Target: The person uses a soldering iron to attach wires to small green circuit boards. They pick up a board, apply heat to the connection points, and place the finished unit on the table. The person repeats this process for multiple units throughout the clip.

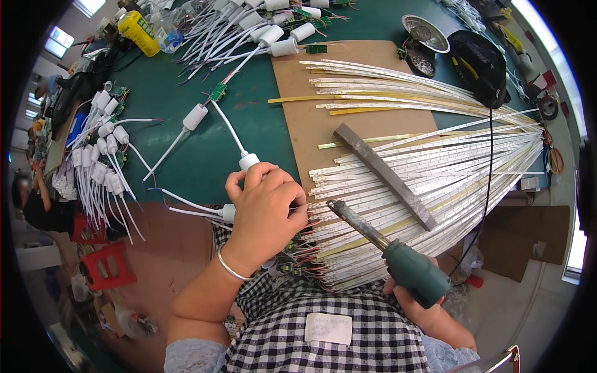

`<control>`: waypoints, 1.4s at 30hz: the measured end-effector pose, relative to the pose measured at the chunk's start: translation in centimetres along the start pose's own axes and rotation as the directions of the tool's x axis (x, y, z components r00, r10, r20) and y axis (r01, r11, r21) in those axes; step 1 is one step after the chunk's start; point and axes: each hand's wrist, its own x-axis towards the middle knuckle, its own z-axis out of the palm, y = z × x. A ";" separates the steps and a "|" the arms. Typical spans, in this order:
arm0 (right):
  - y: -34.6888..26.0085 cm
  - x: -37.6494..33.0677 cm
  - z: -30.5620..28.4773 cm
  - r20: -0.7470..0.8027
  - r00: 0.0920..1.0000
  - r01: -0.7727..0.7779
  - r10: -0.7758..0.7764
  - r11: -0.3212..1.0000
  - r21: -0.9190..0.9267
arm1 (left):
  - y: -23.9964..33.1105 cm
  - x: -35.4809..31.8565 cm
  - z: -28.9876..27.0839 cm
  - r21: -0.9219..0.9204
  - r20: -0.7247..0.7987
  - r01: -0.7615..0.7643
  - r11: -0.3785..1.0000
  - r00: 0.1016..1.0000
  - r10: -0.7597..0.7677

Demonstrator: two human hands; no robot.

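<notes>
My left hand (264,211) is closed around a white plastic cap (249,161) with a white cable running out of it. Its thumb and forefinger are pinched beside the near ends of many long white LED strips (373,186); fine wires seem to be at the fingertips, but the fingers partly hide them. In my right hand (411,304) is a soldering iron with a green handle (415,272). The iron's dark tip (334,206) points left, just right of my left fingertips and over the strip ends. A grey metal bar (385,176) lies across the strips.
Brown board (292,93) lies under the strips on the green table (249,124). White caps with cables and small green circuit boards (217,92) are piled at the back and left (99,161). A metal dish (426,34), a black cap (477,62) and a yellow bottle (138,31) stand at the back.
</notes>
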 end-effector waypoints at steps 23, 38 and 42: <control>1.5 -0.4 0.2 0.060 0.997 0.062 -0.057 0.996 -0.068 | -0.2 0.0 -0.1 -0.031 0.033 -0.011 0.999 0.999 0.012; 0.1 1.5 -0.1 0.211 0.940 0.321 -0.269 0.908 -0.271 | -0.2 0.0 0.0 -0.030 0.011 -0.019 0.999 1.000 0.020; 0.9 0.8 0.2 0.150 0.979 0.166 -0.140 0.969 -0.181 | -0.2 0.0 0.0 -0.032 0.005 -0.024 0.999 1.000 0.024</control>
